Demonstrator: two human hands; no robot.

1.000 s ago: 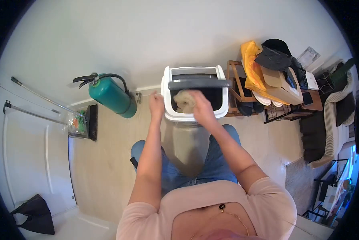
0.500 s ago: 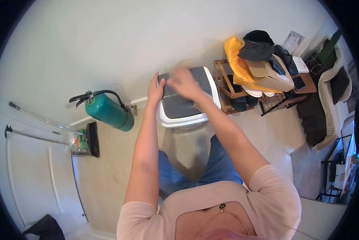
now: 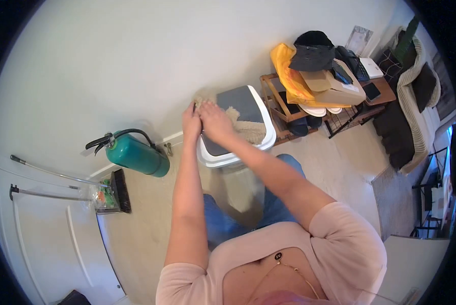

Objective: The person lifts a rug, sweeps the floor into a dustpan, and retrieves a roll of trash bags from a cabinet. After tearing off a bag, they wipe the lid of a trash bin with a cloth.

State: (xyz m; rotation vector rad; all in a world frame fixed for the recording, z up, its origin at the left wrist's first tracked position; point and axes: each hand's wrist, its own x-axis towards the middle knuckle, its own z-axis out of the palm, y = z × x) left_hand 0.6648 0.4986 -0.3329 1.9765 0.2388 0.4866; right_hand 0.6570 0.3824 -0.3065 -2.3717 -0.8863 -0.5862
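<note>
A bin (image 3: 223, 161) with a white rim and a grey lid (image 3: 233, 97) stands against the wall in front of me. Beige fluffy cloth (image 3: 250, 131) shows across the lid, with more of it beyond my fingertips. At the lid's left edge, my left hand (image 3: 191, 122) is closed on the edge, its fingers partly hidden. My right hand (image 3: 215, 122) lies against it, fingers together and bent over the cloth. How far the cloth reaches beneath the right hand is hidden.
Left of the bin is a green fire extinguisher (image 3: 137, 155); farther left are a broom (image 3: 120, 190) and a white door (image 3: 47, 236). On the right, a wooden rack (image 3: 273, 101) stands near a yellow bag (image 3: 289, 76), a cardboard box (image 3: 334, 86) and a black cap (image 3: 313, 56).
The beige cloth has come into view on the lid, which looked mostly grey before. My right hand, blurred earlier, has moved left and down beside my left hand.
</note>
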